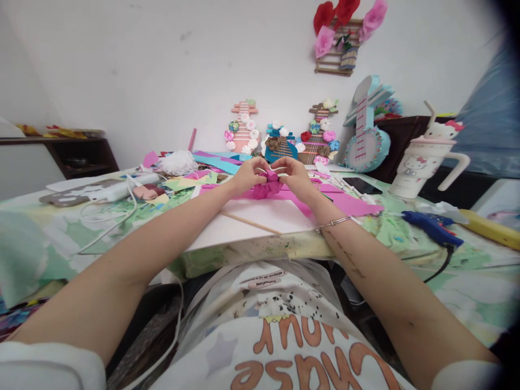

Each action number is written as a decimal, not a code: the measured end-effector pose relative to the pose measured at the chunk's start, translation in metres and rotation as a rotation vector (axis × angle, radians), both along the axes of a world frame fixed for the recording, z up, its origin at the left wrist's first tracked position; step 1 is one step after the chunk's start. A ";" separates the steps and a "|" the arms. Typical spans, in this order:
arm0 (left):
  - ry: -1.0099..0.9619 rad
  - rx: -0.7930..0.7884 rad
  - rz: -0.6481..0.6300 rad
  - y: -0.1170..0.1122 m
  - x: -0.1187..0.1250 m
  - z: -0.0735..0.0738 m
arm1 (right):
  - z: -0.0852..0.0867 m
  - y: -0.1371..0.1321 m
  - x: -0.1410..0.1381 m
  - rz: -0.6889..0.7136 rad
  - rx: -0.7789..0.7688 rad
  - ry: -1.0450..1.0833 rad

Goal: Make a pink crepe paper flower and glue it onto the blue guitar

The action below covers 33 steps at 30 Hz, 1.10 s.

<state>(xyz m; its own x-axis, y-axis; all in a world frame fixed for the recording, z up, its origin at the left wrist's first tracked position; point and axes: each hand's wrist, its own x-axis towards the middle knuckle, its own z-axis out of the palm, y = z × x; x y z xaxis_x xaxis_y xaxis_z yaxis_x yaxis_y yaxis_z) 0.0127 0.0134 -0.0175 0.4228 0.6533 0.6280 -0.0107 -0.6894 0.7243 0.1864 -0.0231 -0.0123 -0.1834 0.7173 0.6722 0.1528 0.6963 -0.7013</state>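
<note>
Between my two hands is a magenta crepe-paper flower (268,187), its petals bunched and ruffled. My left hand (251,176) pinches its left upper edge with thumb and fingers. On the other side, my right hand (296,177) grips the right upper edge, thumb and fingertips closed on the paper. Under the flower lie magenta paper sheets (345,203) on a white board (247,230). A thin wooden stick (252,222) rests on the board nearer to me.
A blue glue gun (433,226) lies at the right, close to a white tumbler (420,165) and a dark phone (361,186). At the left are a white power strip (125,188) with cords and paper scraps (190,181). Decorated cardboard instruments (244,127) stand along the wall.
</note>
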 end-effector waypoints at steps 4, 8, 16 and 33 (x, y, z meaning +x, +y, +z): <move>-0.011 -0.023 -0.039 0.002 -0.001 0.000 | -0.001 0.005 0.001 0.011 0.005 0.030; -0.026 -0.028 -0.058 0.003 -0.002 0.001 | -0.002 0.007 0.001 -0.014 0.060 -0.010; -0.057 -0.018 -0.084 0.001 -0.002 0.001 | -0.004 0.006 -0.002 -0.213 0.222 -0.233; -0.047 -0.024 -0.055 -0.001 -0.001 0.000 | -0.006 0.011 -0.002 -0.301 0.113 -0.195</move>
<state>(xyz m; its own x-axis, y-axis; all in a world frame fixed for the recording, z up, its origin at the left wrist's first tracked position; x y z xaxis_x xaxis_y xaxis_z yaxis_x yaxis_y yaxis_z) 0.0113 0.0126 -0.0172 0.4293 0.6450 0.6322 -0.0824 -0.6691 0.7386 0.1845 -0.0123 -0.0181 -0.1082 0.6816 0.7237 0.4856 0.6714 -0.5598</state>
